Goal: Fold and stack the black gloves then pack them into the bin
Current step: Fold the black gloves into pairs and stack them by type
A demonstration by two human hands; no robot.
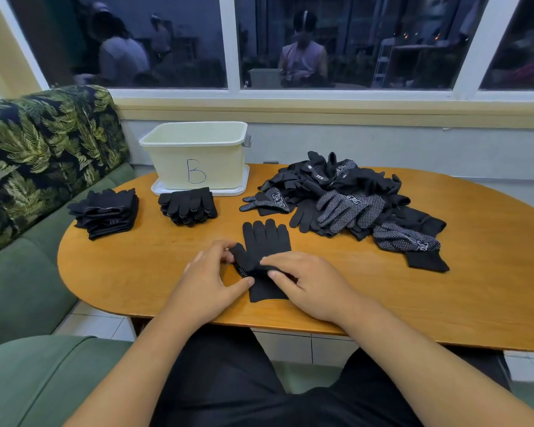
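Fingers [222, 246] of the left hand [204, 285] pinch the thumb of 1 black glove [265, 238], turning it in so its dotted side shows. The right hand [309, 288] curls onto the same fold and grips it. The glove lies on the table [444, 303] near the front edge. It looks like soft, light, limp knit, best held at cuff and fold. The bin [195, 155] behind bears a blue handwritten "B". The loose pile [346, 198] carries white logos, too small to read.

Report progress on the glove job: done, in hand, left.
Done: a folded stack and a second stack sit on the table near the bin. In hand: left hand and right hand hold one glove, mid-fold. Left: the loose pile at right, and packing; no gloves show in the bin.
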